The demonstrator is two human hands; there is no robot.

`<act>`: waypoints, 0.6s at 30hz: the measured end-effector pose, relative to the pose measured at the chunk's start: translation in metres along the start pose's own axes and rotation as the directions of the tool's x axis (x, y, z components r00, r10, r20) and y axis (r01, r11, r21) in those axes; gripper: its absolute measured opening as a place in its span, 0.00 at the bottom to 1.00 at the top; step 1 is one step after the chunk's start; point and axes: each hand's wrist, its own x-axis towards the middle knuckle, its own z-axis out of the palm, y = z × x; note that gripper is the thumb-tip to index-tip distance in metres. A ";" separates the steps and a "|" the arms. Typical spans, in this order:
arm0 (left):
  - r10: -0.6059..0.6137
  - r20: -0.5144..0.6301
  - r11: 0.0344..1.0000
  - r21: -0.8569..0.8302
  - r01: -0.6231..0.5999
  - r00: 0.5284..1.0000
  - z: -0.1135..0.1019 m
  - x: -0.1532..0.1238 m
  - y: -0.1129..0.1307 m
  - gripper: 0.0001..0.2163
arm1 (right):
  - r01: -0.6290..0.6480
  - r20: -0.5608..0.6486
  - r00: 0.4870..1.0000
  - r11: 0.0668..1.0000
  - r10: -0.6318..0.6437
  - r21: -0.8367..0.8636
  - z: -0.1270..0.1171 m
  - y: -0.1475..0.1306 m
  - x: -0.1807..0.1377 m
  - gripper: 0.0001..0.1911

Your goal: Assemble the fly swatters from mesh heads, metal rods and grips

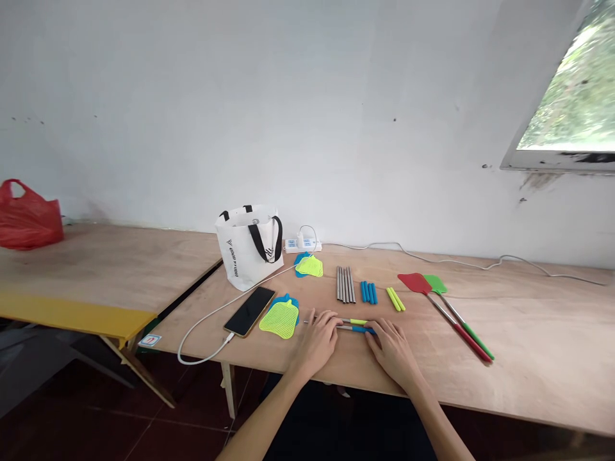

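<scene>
Two thin metal fly-swatter handles lie side by side on the table between my hands: one with a yellow grip (pixel 358 321), the other with a blue grip (pixel 361 330). My left hand (pixel 321 339) rests palm down across their bare metal ends, fingers stretched over them and hiding part of the rods. At the grip ends, my right hand (pixel 390 346) lies with fingers apart, its fingertips touching the blue grip. Just beyond are several metal tubes (pixel 345 285), several blue grips (pixel 369 292) and two yellow grips (pixel 396 299).
Yellow swatter heads (pixel 279 319) lie over blue ones (pixel 291 299) beside a charging phone (pixel 250 312). Red (pixel 416 282) and green (pixel 436 283) swatters lie at right. Behind stand a white bag (pixel 247 250) and a power strip (pixel 291 245). A red bag (pixel 31 221) sits far left.
</scene>
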 end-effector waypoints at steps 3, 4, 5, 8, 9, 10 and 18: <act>-0.051 -0.060 0.998 -0.032 0.049 0.997 -0.002 0.001 0.003 0.06 | 0.022 -0.019 1.000 0.999 -0.021 0.033 -0.003 -0.002 0.001 0.12; -0.078 -0.061 0.996 -0.050 0.075 0.995 -0.002 0.001 0.004 0.07 | 0.030 -0.026 0.999 0.998 -0.029 0.052 -0.005 -0.003 0.002 0.11; -0.101 -0.045 0.993 -0.073 0.098 0.994 -0.001 0.001 0.004 0.08 | 0.038 -0.031 0.999 0.997 -0.036 0.072 -0.006 -0.003 0.002 0.11; -0.101 0.066 0.987 -0.117 0.109 0.993 -0.001 -0.001 0.004 0.08 | 0.047 -0.031 0.999 0.990 -0.043 0.136 -0.010 -0.006 0.002 0.11; -0.086 0.099 0.989 -0.115 0.098 0.991 -0.001 -0.001 0.004 0.08 | 0.044 -0.020 0.999 0.988 -0.042 0.151 -0.011 -0.007 0.002 0.12; -0.071 0.120 0.991 -0.107 0.084 0.990 -0.001 -0.001 0.004 0.07 | 0.042 -0.004 0.999 0.986 -0.042 0.161 -0.012 -0.008 0.002 0.12; -0.056 0.132 0.996 -0.065 0.064 0.990 -0.006 -0.001 0.007 0.07 | 0.058 0.050 0.997 0.993 -0.064 0.102 -0.012 -0.012 0.003 0.15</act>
